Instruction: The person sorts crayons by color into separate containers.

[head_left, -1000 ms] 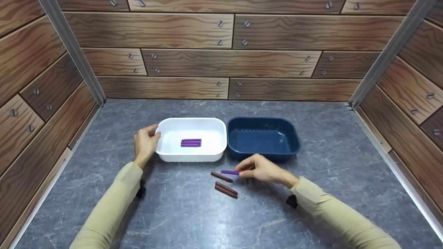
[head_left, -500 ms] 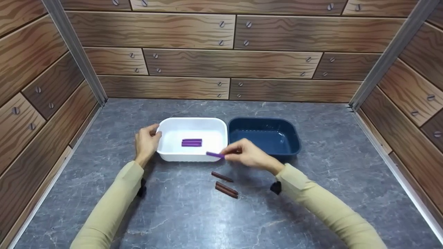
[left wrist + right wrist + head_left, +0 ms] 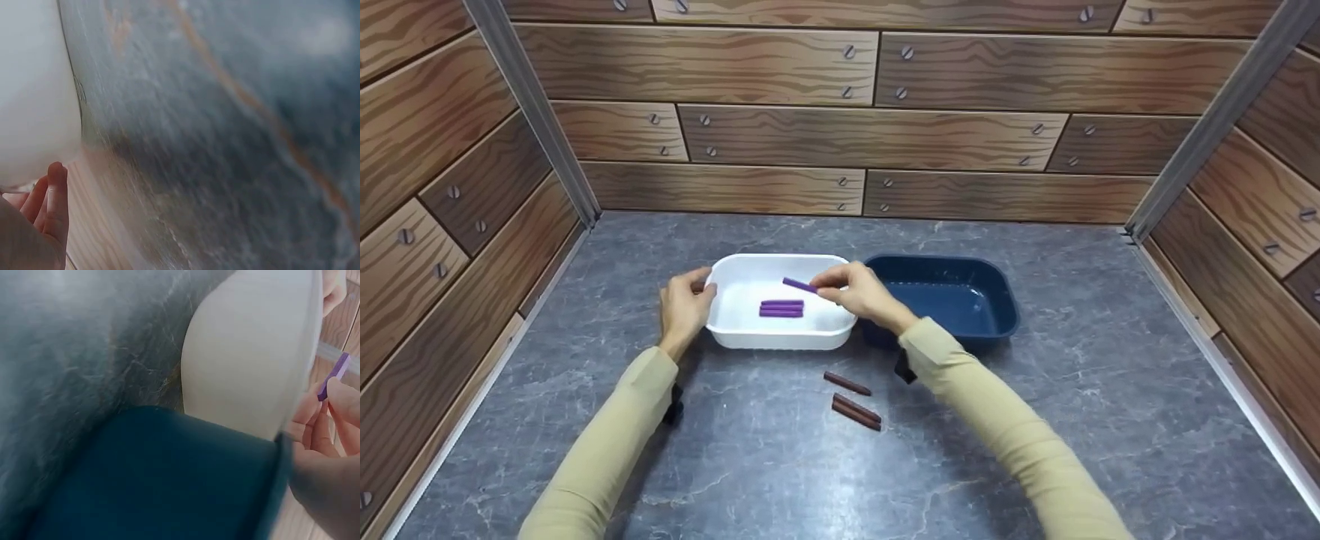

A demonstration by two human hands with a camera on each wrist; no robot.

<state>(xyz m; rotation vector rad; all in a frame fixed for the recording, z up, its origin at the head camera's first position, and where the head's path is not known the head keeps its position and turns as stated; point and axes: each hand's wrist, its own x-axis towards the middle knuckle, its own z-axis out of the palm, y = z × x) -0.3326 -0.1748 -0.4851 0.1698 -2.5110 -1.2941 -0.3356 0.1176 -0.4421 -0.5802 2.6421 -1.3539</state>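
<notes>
A purple stick (image 3: 797, 285) is up in the air over the white tub (image 3: 780, 342), near its right side, pinched between the thumb and fingers of the right hand (image 3: 864, 291). Below it, what look like three more purple sticks (image 3: 781, 308) lie side by side on the tub floor, so by my judgement the purple lot is nearly all in, with only the held one yet to be put down. Three brown sticks (image 3: 847, 384) lie outside both tubs, one apart and two touching, just in front. The left hand (image 3: 684, 309) rests against the white tub's left end, fingers fairly straight, wrapped round nothing. The dark blue tub (image 3: 937, 274) sits just beside the white one; whether they touch is hard to tell.

All this stands on a grey marbled counter (image 3: 750, 450) with pale and orange veins, glossy near the front. Walls (image 3: 780, 135) of wood-look planks close in the back and sides, with metal strips (image 3: 529, 97) in the corners.
</notes>
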